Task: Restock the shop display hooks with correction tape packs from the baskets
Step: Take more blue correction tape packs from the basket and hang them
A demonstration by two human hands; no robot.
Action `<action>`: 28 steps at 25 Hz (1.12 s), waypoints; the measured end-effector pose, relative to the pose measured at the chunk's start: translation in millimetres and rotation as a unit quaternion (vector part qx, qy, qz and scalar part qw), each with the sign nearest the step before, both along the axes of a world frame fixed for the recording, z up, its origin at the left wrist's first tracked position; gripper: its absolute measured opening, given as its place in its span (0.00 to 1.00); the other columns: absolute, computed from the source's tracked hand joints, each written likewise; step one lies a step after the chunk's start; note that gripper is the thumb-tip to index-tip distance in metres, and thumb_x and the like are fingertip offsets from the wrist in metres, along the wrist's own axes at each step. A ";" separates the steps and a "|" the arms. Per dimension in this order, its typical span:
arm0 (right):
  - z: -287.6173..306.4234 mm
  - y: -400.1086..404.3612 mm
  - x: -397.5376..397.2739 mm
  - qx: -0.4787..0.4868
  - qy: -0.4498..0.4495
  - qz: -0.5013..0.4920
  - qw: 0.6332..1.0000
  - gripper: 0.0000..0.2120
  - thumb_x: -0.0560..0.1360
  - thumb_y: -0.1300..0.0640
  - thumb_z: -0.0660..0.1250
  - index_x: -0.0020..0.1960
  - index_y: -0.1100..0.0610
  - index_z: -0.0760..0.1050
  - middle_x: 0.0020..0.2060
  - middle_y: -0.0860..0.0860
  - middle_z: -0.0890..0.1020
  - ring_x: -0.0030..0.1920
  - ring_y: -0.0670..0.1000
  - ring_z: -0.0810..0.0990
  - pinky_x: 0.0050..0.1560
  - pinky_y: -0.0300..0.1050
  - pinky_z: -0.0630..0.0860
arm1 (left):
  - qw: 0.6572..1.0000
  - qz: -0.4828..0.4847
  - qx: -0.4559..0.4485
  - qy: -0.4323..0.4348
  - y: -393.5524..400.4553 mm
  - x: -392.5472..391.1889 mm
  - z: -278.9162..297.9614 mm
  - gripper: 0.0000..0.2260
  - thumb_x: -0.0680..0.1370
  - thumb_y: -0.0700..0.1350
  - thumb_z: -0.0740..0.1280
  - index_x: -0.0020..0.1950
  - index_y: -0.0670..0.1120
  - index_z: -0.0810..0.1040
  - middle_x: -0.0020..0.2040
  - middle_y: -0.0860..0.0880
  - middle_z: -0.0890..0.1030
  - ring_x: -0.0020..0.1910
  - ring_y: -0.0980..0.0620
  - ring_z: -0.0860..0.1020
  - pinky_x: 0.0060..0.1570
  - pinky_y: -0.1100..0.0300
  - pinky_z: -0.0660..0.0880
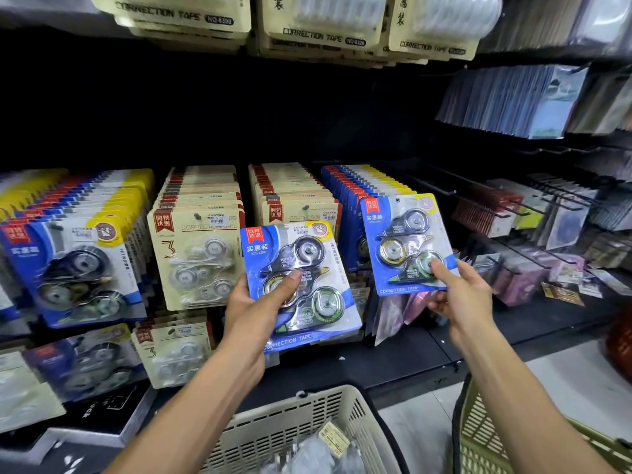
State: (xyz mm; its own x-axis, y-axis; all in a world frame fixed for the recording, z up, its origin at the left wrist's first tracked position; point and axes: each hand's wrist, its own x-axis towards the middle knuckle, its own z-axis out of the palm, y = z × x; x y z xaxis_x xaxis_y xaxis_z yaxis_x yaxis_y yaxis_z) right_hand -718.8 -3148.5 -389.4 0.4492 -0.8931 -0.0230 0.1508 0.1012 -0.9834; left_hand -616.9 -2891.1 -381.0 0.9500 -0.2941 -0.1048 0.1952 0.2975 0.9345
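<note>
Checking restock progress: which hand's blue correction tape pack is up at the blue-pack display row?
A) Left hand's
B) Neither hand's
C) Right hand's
C: the right hand pinches a blue correction tape pack at the front of the blue-pack display row, while the left hand holds its blue correction tape pack lower, before the beige packs.

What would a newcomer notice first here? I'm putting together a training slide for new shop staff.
Two blue correction tape packs at centre: the left hand grips one pack low in front of the beige packs, and the right hand pinches another pack up against the blue row. Below them sit a beige basket and a green basket.
</note>
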 end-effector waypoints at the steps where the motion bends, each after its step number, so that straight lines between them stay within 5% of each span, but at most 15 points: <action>1: 0.2 -0.3 0.8 -0.001 -0.001 -0.012 1.000 0.10 0.76 0.57 0.72 0.56 0.57 0.79 0.31 0.52 0.78 0.20 0.45 0.67 0.22 0.39 0.71 | 1.000 0.000 0.001 0.000 -0.7 -0.5 -0.3 0.20 0.71 0.45 0.79 0.61 0.49 0.81 0.53 0.49 0.87 0.54 0.45 0.85 0.59 0.40 0.80; 7: -1.5 -4.2 6.7 0.024 -0.034 -0.083 0.996 0.10 0.74 0.55 0.74 0.50 0.56 0.75 0.39 0.62 0.81 0.25 0.55 0.75 0.31 0.47 0.77 | 1.000 0.007 0.002 0.003 -0.4 1.1 -1.9 0.19 0.70 0.45 0.80 0.60 0.49 0.81 0.52 0.49 0.87 0.54 0.45 0.85 0.59 0.40 0.80; 15: 6.7 4.7 13.3 0.028 -0.032 -0.079 0.996 0.13 0.73 0.53 0.76 0.46 0.52 0.71 0.41 0.60 0.80 0.22 0.50 0.72 0.26 0.42 0.73 | 1.000 0.003 0.001 -0.001 -0.3 -1.6 -1.3 0.19 0.71 0.44 0.79 0.60 0.50 0.81 0.52 0.50 0.88 0.53 0.46 0.85 0.59 0.41 0.80; 22: 2.6 5.6 9.8 -0.002 -0.047 -0.106 0.993 0.13 0.72 0.53 0.77 0.49 0.52 0.74 0.39 0.55 0.82 0.21 0.50 0.72 0.31 0.47 0.75 | 1.000 0.003 -0.004 -0.003 1.5 -1.9 0.0 0.19 0.71 0.44 0.79 0.61 0.49 0.81 0.52 0.50 0.87 0.53 0.46 0.86 0.58 0.42 0.81; 25: 0.7 12.7 13.0 -0.092 -0.033 -0.146 0.984 0.15 0.72 0.52 0.76 0.54 0.48 0.74 0.34 0.49 0.79 0.24 0.47 0.74 0.35 0.52 0.78 | 1.000 0.003 -0.007 -0.002 1.7 -2.4 -0.5 0.19 0.71 0.44 0.79 0.61 0.49 0.81 0.52 0.50 0.87 0.54 0.45 0.85 0.57 0.44 0.81; 28: -0.1 22.2 15.5 -0.231 0.017 -0.172 0.957 0.07 0.75 0.49 0.72 0.51 0.44 0.76 0.34 0.45 0.77 0.30 0.49 0.74 0.41 0.55 0.78 | 1.000 0.004 -0.003 -0.001 1.9 -0.5 -1.4 0.20 0.70 0.44 0.79 0.61 0.50 0.81 0.52 0.50 0.87 0.54 0.46 0.85 0.58 0.43 0.81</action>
State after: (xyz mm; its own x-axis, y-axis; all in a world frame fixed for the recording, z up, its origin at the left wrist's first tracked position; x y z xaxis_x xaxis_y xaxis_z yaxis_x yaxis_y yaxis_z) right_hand -703.3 -3126.3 -389.5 0.1335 -0.9060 0.4016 0.0640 -0.3965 -0.9158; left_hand -617.4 -2889.1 -382.4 0.9524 -0.2878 -0.1007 0.1907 0.3047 0.9332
